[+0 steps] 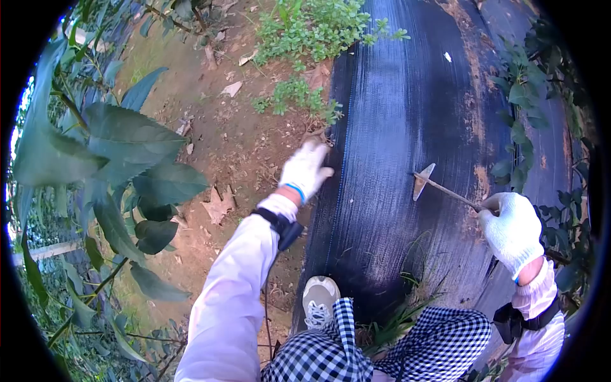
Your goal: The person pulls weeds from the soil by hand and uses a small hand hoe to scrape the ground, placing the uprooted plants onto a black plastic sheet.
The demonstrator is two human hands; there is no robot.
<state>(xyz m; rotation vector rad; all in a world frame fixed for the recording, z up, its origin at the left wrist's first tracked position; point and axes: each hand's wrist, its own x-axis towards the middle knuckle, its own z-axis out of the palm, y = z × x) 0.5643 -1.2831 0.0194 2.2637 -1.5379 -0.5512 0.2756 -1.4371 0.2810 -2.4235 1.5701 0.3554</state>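
My left hand (305, 168), in a white glove with a blue cuff, reaches low over the bare soil beside the edge of the black ground cover (375, 159). Its thumb stands apart from the fingers, and nothing shows in its grasp. A dry brown leaf (314, 135) lies at its fingertips, just below a green weed clump (294, 95). My right hand (514, 229), also gloved in white, is closed around the thin handle of a small hoe (453, 193). The hoe's pale, worn blade (424, 181) points left over the ground cover.
Broad-leaved branches (133, 146) crowd the left side. More foliage (525, 95) hangs along the right. A larger weed patch (312, 28) spreads at the top over the cover's edge. My shoe (320, 299) stands on the cover, with grass (394, 328) between my legs.
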